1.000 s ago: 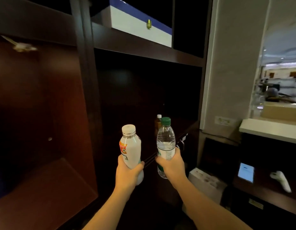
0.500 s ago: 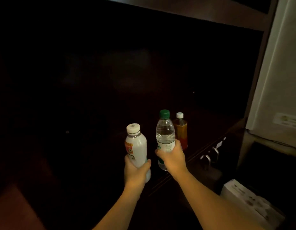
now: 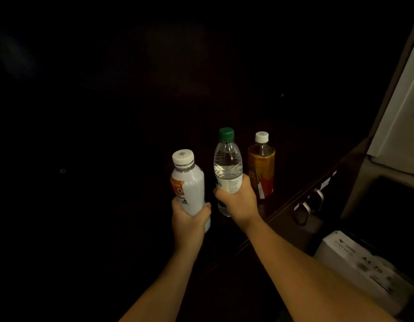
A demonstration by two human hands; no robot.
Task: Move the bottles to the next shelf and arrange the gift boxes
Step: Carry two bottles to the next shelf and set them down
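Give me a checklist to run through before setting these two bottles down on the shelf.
1. Left hand wrapped around the white bottle: ok.
2. Right hand wrapped around the water bottle: ok.
3. Both caps on: ok.
4. Both bottles upright: ok, the white one only slightly tilted.
5. Tea bottle already standing on the shelf, just right of the water bottle; touching or apart: cannot tell.
6. Free shelf surface left of the tea bottle: cannot tell, too dark.
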